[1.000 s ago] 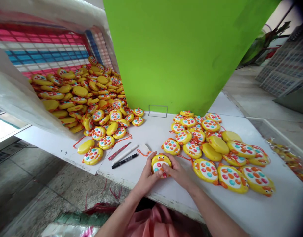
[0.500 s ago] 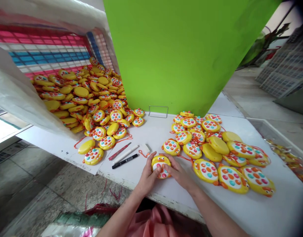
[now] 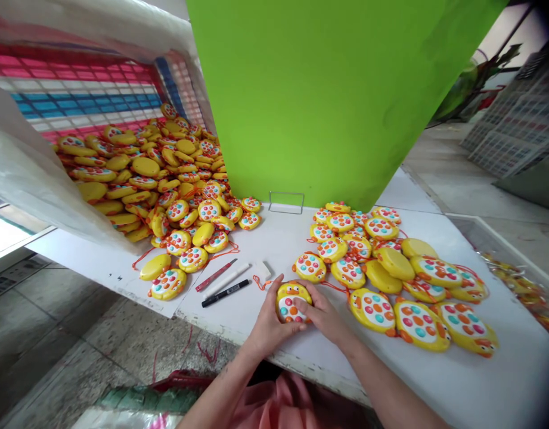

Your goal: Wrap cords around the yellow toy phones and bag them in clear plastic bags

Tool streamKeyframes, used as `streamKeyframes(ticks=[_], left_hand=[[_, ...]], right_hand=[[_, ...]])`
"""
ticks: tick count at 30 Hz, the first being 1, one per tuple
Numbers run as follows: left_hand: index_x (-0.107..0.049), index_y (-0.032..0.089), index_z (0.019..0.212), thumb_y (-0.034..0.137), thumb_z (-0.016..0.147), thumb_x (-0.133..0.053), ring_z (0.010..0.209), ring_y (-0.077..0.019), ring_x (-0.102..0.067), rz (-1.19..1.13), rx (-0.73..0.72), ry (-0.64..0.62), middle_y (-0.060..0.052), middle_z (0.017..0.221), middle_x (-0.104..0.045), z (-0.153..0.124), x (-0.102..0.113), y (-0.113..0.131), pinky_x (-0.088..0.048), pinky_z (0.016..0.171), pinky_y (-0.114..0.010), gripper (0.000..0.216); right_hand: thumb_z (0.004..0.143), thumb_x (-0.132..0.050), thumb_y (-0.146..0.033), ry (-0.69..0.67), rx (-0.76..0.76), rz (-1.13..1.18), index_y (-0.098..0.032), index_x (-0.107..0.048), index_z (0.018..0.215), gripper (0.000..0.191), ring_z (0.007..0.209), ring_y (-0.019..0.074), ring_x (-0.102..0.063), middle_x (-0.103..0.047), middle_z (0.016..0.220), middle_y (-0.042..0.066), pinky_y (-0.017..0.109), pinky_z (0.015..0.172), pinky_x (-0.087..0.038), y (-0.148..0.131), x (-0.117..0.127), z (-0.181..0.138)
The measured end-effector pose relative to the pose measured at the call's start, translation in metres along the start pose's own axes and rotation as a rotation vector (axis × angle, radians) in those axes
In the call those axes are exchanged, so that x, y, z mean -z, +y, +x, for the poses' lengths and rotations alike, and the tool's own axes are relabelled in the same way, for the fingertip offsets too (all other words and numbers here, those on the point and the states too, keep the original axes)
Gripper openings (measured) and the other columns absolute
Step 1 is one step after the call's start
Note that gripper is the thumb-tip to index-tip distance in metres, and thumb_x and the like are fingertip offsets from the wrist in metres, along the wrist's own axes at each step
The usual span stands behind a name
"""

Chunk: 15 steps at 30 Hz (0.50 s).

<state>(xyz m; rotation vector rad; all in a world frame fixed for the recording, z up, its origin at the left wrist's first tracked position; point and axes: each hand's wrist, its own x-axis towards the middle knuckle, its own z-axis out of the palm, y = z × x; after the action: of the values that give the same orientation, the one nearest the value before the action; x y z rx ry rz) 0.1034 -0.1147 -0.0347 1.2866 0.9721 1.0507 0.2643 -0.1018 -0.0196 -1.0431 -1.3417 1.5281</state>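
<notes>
Between my hands is a yellow duck-shaped toy (image 3: 288, 309) with a white belly and coloured buttons, its face turned up and away from me. My left hand (image 3: 270, 322) wraps its left side, the thumb along the lower edge. My right hand (image 3: 321, 311) grips the right side, its thumb on the buttons. An orange cord loop (image 3: 260, 282) lies just beyond the toy. To the left are a black marker (image 3: 225, 293), a white pen (image 3: 228, 280), a red craft knife (image 3: 215, 274) and a white eraser (image 3: 263, 270).
Many like toys (image 3: 167, 173) spill from a plastic-lined basket on the left. Another group of duck toys (image 3: 377, 271) lies on the right of the white table (image 3: 285, 235). A green panel (image 3: 310, 101) stands behind, with a wire stand (image 3: 286, 202) at its foot.
My left thumb has slid from the buttons down to the toy's lower edge. My right thumb has shifted slightly, and the toy has barely moved.
</notes>
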Motion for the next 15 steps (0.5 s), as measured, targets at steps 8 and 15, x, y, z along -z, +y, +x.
streamKeyframes(ticks=[8,15], left_hand=[[-0.025,0.022,0.145,0.038,0.071,-0.078,0.113,-0.0269,-0.056,0.046,-0.013,0.020,-0.012,0.135,-0.047,-0.0011,0.0012,-0.0010,-0.048,0.096,-0.038,0.093],[-0.035,0.021,0.140,0.045,0.090,-0.055,0.110,-0.0240,-0.054,0.167,-0.050,0.079,-0.009,0.125,-0.054,-0.0012,0.0057,-0.0016,-0.044,0.098,-0.039,0.059]], right_hand=[[0.089,-0.053,-0.049,0.012,0.030,-0.121,-0.027,-0.052,0.127,0.044,0.116,0.0252,-0.057,-0.058,0.128,0.006,0.038,0.095,-0.051,-0.0007,0.0033,-0.0006],[0.089,-0.051,-0.053,-0.017,0.019,-0.138,-0.028,-0.051,0.129,0.048,0.119,0.0256,-0.055,-0.058,0.130,0.006,0.039,0.097,-0.050,-0.0012,0.0027,-0.0023]])
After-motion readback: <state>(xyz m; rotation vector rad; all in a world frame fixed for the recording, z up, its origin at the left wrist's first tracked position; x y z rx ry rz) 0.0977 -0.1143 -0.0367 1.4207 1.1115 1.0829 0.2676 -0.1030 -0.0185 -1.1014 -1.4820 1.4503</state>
